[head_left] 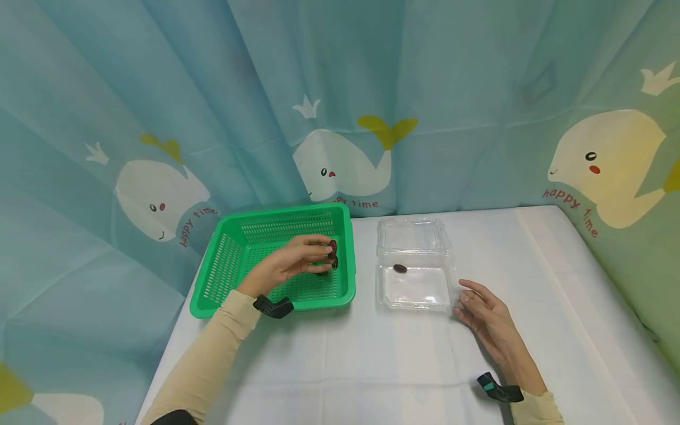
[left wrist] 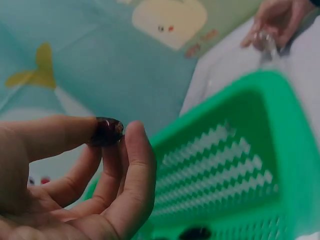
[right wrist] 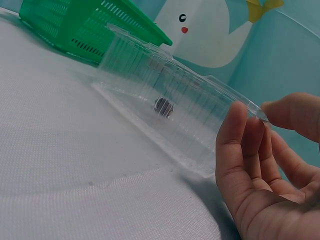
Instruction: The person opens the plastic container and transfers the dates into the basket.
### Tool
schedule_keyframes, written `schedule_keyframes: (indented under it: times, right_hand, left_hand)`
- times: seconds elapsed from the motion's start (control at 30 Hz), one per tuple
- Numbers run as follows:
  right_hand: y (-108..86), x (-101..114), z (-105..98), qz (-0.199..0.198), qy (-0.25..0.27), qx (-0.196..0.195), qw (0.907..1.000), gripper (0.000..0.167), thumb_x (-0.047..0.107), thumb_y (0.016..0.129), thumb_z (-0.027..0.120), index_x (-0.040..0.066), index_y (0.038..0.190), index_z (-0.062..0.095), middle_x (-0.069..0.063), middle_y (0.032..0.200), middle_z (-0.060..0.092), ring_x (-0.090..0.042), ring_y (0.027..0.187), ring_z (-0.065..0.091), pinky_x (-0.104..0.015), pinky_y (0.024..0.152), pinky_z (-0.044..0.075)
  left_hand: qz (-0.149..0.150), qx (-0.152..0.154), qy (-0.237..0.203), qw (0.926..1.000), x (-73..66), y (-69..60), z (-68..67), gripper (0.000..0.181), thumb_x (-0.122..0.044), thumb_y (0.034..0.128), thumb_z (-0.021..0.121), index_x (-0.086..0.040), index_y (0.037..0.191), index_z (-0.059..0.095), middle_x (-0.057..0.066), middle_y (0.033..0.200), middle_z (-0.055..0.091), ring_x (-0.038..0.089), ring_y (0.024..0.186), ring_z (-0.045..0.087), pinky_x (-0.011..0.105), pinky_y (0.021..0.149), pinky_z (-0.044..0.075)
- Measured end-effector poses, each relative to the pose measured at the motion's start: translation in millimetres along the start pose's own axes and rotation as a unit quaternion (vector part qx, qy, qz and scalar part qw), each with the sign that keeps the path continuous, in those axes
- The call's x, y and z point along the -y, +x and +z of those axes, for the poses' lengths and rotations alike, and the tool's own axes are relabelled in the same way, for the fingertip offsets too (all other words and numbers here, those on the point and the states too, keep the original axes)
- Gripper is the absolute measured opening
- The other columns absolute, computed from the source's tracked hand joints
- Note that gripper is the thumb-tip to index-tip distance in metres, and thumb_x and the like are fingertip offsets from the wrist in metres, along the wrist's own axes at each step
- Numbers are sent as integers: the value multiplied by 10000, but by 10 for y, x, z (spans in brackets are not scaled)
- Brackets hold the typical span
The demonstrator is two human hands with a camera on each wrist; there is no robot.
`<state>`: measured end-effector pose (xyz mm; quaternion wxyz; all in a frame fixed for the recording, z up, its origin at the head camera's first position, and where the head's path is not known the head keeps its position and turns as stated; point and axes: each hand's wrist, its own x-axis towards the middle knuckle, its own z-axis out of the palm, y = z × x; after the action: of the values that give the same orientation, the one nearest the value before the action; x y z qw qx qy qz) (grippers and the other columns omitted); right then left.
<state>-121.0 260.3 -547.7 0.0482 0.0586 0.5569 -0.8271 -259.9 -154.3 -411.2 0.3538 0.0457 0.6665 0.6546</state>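
Note:
Over the right part of a green plastic basket (head_left: 225,265), my left hand (head_left: 287,260) pinches a dark, glossy date (left wrist: 107,132) between thumb and fingers. Below that hand, another dark date (left wrist: 195,233) lies in the basket, partly cut off in the left wrist view. To the right stands a clear plastic clamshell box (head_left: 414,306) with its lid folded back. One date (head_left: 400,268) lies in its bottom half, also visible through the ribbed wall in the right wrist view. My right hand (head_left: 489,324) pinches the box's right rim with thumb and fingers (right wrist: 232,135).
A white cloth (head_left: 366,366) covers the table. Behind it hangs a blue-green curtain (head_left: 457,118) with whale prints, close to the back edges of basket and box. The box's raised lid (head_left: 411,233) leans toward the curtain.

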Motion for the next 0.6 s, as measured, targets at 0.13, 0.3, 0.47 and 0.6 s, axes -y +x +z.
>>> schedule_keyframes:
  times: [0.13,0.3,0.47,0.6]
  right_hand:
    - [1,-7,-5,15,-75,-31,10000,328,6,1049,572,188,1318,614,100,1028,661,-35,905,671,-214,831,612]
    - [8,-17,-3,21,-44,-44,10000,330,-3,1046,572,192,1308,621,103,1020,661,-33,891,669,-212,822,612]
    - [11,-23,-2,46,-17,-1,10000,337,-6,1046,572,200,1307,621,100,1018,660,-34,889,670,-214,824,612]
    - [5,-20,-8,-11,76,85,9999,336,-16,1051,553,192,1305,623,106,1011,666,-34,890,674,-214,827,613]
  left_hand:
    - [-265,-297,-86,9992,-6,17,-257,479,-44,1059,571,32,1514,441,89,1312,607,249,1151,691,528,1188,432]
    - [-467,-686,57,9965,23,46,-586,525,-60,1065,573,12,1557,406,84,1336,581,355,1315,604,481,1166,471]
    - [-749,-1021,180,9918,79,122,-806,528,-112,1067,594,-12,1555,419,70,1249,612,288,1198,647,357,1026,577]
    - [-955,-1183,275,9880,117,186,-892,520,-147,1066,608,-41,1548,447,36,1220,627,224,1116,657,330,980,582]
